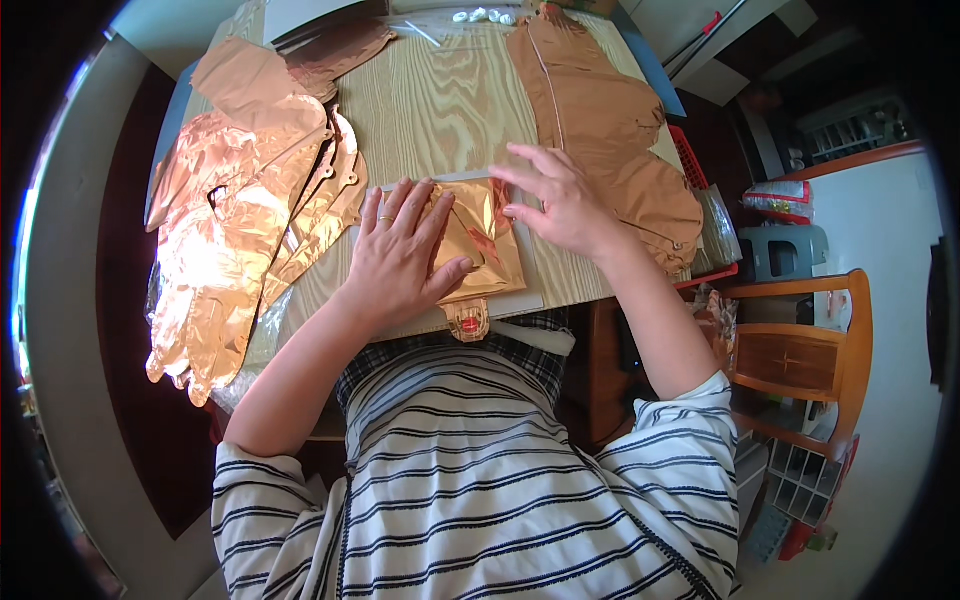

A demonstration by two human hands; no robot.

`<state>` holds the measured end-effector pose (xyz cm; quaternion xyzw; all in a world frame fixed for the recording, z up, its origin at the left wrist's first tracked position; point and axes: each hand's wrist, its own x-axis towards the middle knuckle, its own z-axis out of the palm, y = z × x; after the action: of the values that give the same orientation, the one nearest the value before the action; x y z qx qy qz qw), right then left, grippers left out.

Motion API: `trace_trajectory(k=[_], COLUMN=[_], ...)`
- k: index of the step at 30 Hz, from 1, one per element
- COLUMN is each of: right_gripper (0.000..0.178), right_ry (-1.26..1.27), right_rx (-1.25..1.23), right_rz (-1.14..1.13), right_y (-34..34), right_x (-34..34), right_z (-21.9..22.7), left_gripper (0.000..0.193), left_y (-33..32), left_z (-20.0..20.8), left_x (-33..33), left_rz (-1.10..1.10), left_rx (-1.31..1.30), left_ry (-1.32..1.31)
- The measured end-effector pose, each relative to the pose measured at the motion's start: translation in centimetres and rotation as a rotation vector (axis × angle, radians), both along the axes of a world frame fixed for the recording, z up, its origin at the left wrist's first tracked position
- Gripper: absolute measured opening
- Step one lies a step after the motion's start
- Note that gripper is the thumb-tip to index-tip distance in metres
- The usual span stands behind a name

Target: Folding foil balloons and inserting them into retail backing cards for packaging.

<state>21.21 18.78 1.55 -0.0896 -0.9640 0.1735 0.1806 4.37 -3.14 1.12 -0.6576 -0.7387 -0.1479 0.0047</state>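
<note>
A shiny gold foil balloon (485, 265), folded into a flat rectangle, lies on a pale flat board (532, 270) at the table's near edge. Its narrow tab (469, 322) with a red mark hangs over that edge. My left hand (398, 255) rests flat on the foil's left side, fingers spread and thumb stretched across it. At the upper right corner is my right hand (565, 205), fingers apart and holding nothing. Whether its fingertips touch the foil I cannot tell.
Shiny rose-gold foil balloons (235, 200) are heaped on the wooden table's (430, 110) left side. Matt-looking copper-coloured foil balloons (600, 120) lie along the right. White straws (422, 34) and small white pieces (485, 16) sit at the back. A wooden chair (850, 350) stands to the right.
</note>
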Motion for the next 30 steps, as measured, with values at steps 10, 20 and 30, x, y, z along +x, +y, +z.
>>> trace_trajectory(k=[10,20,30], right_gripper=[0.053,0.045,0.028], right_ry=[0.004,0.008,0.14], right_rx=[-0.109,0.073,0.479], right_rz=[-0.011,-0.048,0.012], right_y=[-0.3,-10.2,-9.8], right_x=[1.0,4.0,5.8], right_z=[-0.8,5.0,0.7], left_gripper=[0.079,0.068,0.05], left_y=[0.0,0.1,4.9], left_z=[0.1,0.5,1.5], left_x=[0.4,0.1,-1.0], left_rz=[0.01,0.012,-0.346], left_rx=[-0.001,0.062,0.086], left_ry=[0.018,-0.046,-0.164])
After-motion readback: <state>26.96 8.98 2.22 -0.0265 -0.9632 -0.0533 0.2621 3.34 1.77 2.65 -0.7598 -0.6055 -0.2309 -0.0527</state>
